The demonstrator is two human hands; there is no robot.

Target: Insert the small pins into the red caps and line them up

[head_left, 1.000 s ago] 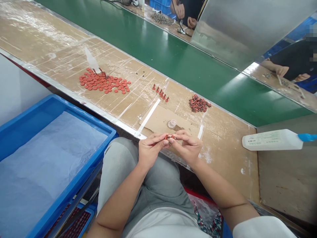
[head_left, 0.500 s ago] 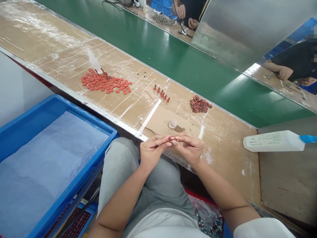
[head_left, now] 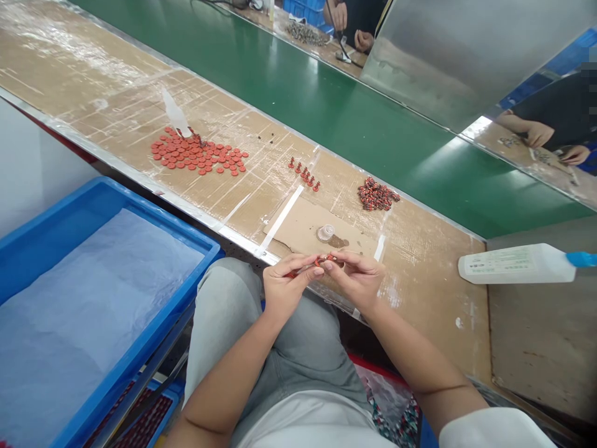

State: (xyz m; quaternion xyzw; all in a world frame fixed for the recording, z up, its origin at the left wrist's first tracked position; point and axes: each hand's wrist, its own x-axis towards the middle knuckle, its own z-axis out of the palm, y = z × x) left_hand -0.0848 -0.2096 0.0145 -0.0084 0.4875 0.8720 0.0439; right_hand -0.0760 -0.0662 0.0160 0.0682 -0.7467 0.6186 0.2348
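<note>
Close together over the bench's front edge, my left hand (head_left: 285, 286) and my right hand (head_left: 360, 281) pinch a small red and black figurine (head_left: 330, 258) between their fingertips. Fingers cover much of it, so I cannot tell whether it is one piece or two. A bit of red also shows under the left fingers. Just beyond stands a small clear cup (head_left: 326, 233) on a cardboard sheet (head_left: 296, 224). Several red figurines (head_left: 305, 175) stand upright on round bases in a row. To their right lies a pile of small red and black pieces (head_left: 377, 194).
Red discs (head_left: 196, 152) lie spread at the left with a white bottle (head_left: 176, 117) among them. A large bottle with a blue cap (head_left: 517, 264) lies at the right. Behind runs a green belt (head_left: 280, 87); co-workers' hands (head_left: 538, 134) show beyond. A blue tray (head_left: 212, 252) is at lower left.
My right fingers have shifted slightly, and more of the red figurine shows between the fingertips. At the far right a co-worker's hand has moved a little.
</note>
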